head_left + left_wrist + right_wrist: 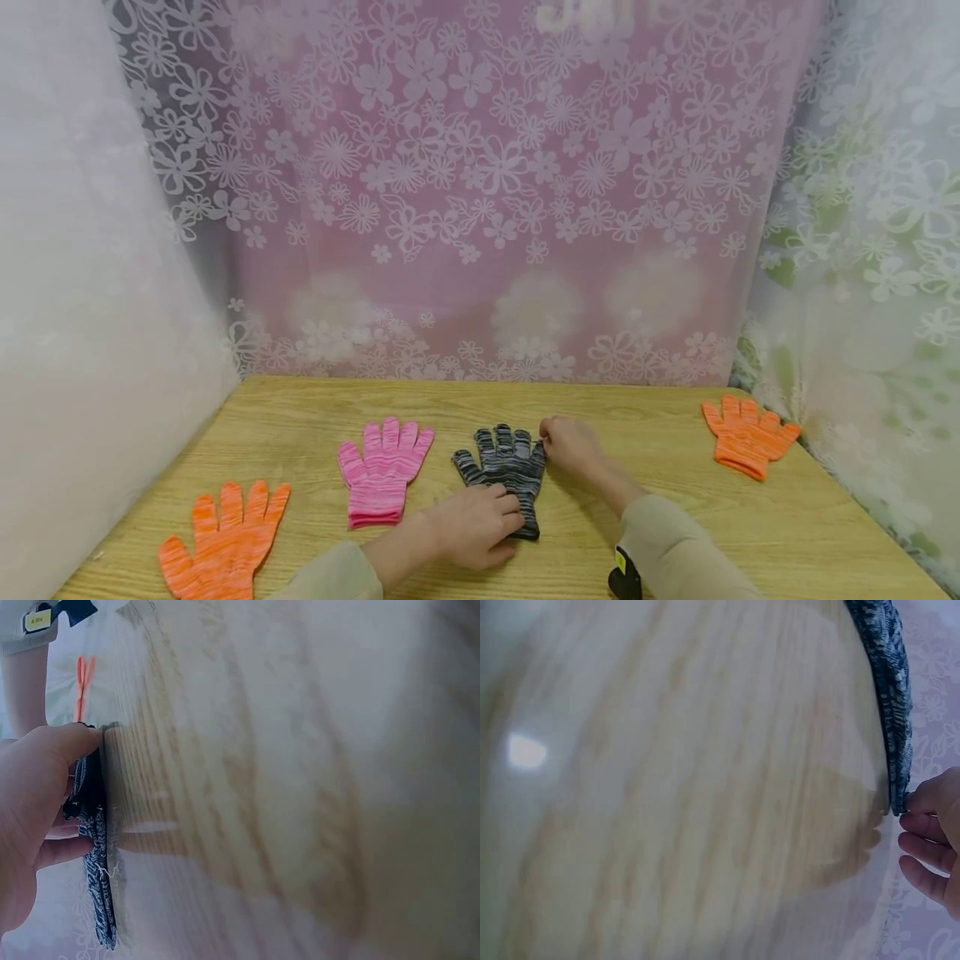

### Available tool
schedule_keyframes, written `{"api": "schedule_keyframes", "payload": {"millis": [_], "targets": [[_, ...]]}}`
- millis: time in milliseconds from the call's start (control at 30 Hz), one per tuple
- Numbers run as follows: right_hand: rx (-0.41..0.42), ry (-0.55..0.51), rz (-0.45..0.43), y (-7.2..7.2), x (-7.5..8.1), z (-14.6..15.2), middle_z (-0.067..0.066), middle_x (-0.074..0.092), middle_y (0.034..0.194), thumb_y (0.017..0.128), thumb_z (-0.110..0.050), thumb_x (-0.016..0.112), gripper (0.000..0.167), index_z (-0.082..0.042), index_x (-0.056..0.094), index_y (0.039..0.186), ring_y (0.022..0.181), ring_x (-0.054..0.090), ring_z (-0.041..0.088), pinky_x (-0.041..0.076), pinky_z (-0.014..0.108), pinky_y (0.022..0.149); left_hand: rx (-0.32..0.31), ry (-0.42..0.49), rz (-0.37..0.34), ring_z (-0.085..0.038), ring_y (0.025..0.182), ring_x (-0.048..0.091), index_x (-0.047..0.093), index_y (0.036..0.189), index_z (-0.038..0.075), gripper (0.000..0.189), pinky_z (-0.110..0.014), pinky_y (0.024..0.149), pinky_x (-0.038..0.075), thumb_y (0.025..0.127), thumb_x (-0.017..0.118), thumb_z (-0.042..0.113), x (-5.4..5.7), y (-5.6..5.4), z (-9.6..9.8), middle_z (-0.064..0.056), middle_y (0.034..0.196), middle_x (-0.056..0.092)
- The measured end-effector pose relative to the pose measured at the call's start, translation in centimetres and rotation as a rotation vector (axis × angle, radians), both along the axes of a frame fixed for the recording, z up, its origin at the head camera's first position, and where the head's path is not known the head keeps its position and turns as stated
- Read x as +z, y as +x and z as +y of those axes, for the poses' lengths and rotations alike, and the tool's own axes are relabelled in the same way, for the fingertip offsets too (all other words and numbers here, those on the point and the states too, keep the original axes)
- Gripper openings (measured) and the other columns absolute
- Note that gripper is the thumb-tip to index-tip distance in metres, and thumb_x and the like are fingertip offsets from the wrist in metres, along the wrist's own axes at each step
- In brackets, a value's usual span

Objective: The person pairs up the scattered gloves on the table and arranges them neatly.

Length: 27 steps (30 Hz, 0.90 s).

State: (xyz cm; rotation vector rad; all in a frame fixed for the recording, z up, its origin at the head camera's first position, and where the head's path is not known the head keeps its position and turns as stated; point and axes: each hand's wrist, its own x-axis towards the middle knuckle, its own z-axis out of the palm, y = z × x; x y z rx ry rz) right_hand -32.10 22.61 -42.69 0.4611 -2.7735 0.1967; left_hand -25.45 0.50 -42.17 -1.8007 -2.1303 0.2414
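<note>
A black-and-grey knitted glove [512,460] lies flat on the wooden table, its fingers pointing away from me. My left hand [480,525] rests over its lower palm and cuff. In the left wrist view the thumb [71,742] reaches the cuff end, and a finger touches the glove [97,877] further along. My right hand [572,450] pinches the tip of the glove's rightmost finger. The right wrist view shows thumb and forefinger meeting at that tip, the other fingers [926,851] loosely bent beside it.
A pink glove [382,475] lies left of the dark one, and an orange glove [225,542] at the near left. Another orange glove [750,437] is near the table's right edge. Flowered curtains [487,208] enclose the wooden table [630,417] at the back and sides.
</note>
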Motion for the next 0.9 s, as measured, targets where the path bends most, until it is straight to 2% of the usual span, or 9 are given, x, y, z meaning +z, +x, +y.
{"api": "schedule_keyframes", "payload": {"millis": [133, 333, 400, 500, 667, 833, 900], "targets": [[0.024, -0.006, 0.016, 0.5, 0.5, 0.3, 0.004, 0.062, 0.082, 0.079, -0.002, 0.063, 0.009, -0.008, 0.068, 0.083, 0.078, 0.061, 0.022, 0.049, 0.036, 0.064, 0.012, 0.004, -0.011, -0.006, 0.087, 0.049, 0.062, 0.108, 0.02, 0.028, -0.017, 0.074, 0.041, 0.092, 0.052, 0.041, -0.1, 0.0, 0.0, 0.009, 0.099, 0.056], [0.239, 0.142, 0.091, 1.3, 1.0, 0.9, -0.001, 0.063, 0.08, 0.079, -0.013, 0.07, 0.003, -0.014, 0.072, 0.077, 0.075, 0.059, 0.019, 0.049, 0.033, 0.066, 0.018, 0.014, 0.012, -0.007, 0.086, 0.05, 0.063, 0.105, 0.02, 0.027, -0.018, 0.072, 0.042, 0.091, 0.054, 0.041, 0.0, 0.1, 0.2, 0.009, 0.097, 0.055], [0.303, 0.174, 0.091, 1.4, 0.9, 0.9, -0.001, 0.065, 0.083, 0.08, -0.017, 0.07, 0.004, -0.014, 0.072, 0.079, 0.078, 0.059, 0.019, 0.048, 0.034, 0.071, 0.023, 0.015, 0.021, -0.007, 0.087, 0.05, 0.063, 0.105, 0.02, 0.027, -0.018, 0.072, 0.042, 0.09, 0.054, 0.042, 0.0, 0.0, 0.2, 0.009, 0.097, 0.055], [0.357, 0.176, 0.063, 1.5, 0.7, 0.7, 0.001, 0.065, 0.088, 0.081, -0.017, 0.069, 0.006, -0.012, 0.072, 0.083, 0.085, 0.058, 0.022, 0.047, 0.035, 0.077, 0.033, 0.003, 0.019, -0.007, 0.088, 0.05, 0.062, 0.105, 0.02, 0.028, -0.019, 0.072, 0.042, 0.09, 0.053, 0.042, 0.1, 0.0, 0.2, 0.009, 0.098, 0.055], [0.369, 0.125, -0.003, 1.5, 0.4, 0.5, 0.005, 0.064, 0.091, 0.082, -0.013, 0.068, 0.007, -0.008, 0.071, 0.087, 0.088, 0.058, 0.024, 0.047, 0.036, 0.078, 0.034, -0.011, -0.004, -0.006, 0.088, 0.05, 0.062, 0.106, 0.02, 0.028, -0.018, 0.072, 0.042, 0.091, 0.053, 0.042, 0.2, 0.1, 0.2, 0.009, 0.099, 0.055], [0.358, 0.073, -0.02, 1.5, 0.3, 0.6, 0.003, 0.061, 0.088, 0.081, -0.011, 0.069, 0.005, -0.008, 0.069, 0.085, 0.084, 0.058, 0.022, 0.048, 0.035, 0.074, 0.029, 0.003, 0.006, -0.006, 0.088, 0.051, 0.063, 0.106, 0.02, 0.029, -0.018, 0.073, 0.042, 0.091, 0.053, 0.042, 0.2, 0.1, 0.1, 0.008, 0.099, 0.055], [0.323, 0.031, -0.025, 1.4, 0.3, 0.6, 0.003, 0.06, 0.086, 0.081, -0.009, 0.068, 0.004, -0.007, 0.068, 0.085, 0.082, 0.058, 0.021, 0.048, 0.034, 0.073, 0.028, 0.008, 0.013, -0.007, 0.088, 0.051, 0.063, 0.106, 0.02, 0.029, -0.018, 0.074, 0.042, 0.09, 0.053, 0.042, 0.1, 0.1, 0.1, 0.008, 0.099, 0.055]]}}
